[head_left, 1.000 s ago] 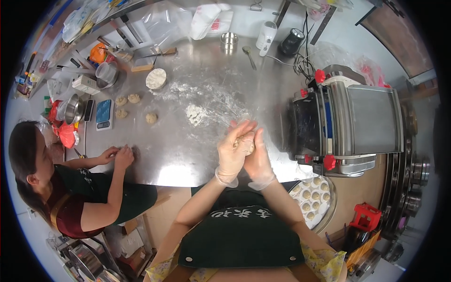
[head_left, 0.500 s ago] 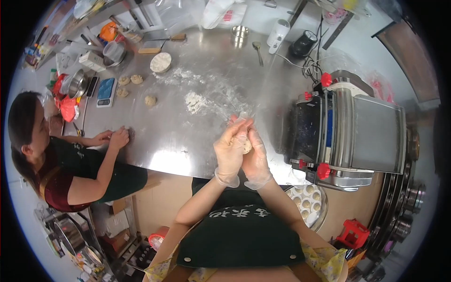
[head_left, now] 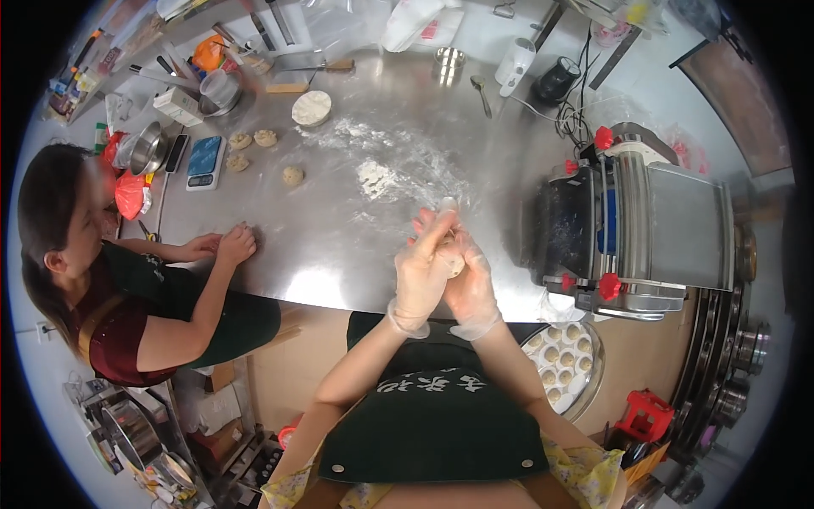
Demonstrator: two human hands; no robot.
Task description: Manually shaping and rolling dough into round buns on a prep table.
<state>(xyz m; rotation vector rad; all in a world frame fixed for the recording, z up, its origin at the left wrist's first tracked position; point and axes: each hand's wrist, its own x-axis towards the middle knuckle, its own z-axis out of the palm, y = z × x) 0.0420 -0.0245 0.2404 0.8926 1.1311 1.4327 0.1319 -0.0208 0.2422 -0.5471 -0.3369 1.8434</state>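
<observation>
A pale dough ball (head_left: pixel 455 265) sits between my two hands, partly hidden by the fingers. My left hand (head_left: pixel 419 270), in a clear plastic glove, is closed against it from the left. My right hand (head_left: pixel 471 284), gloved the same way, cups it from the right. Both are held just over the near edge of the steel table (head_left: pixel 356 246). Beyond them lies loose flour (head_left: pixel 374 179) on the metal. A single dough piece (head_left: pixel 292 176) rests farther left, and several lumps (head_left: pixel 240 141) lie beside a blue-topped scale (head_left: pixel 204 159).
A bowl of flour (head_left: pixel 311 108) stands at the back. On the right is a dough-rolling machine (head_left: pixel 623 220) with red knobs. Below the table edge, a round tray (head_left: pixel 600 356) holds several dough balls in white cups. At left, a co-worker's hands (head_left: pixel 229 243) meet at the table edge.
The whole view has shifted slightly, so table items appear farther right. My hands stay together around the dough ball, with the fingers in a slightly different position.
</observation>
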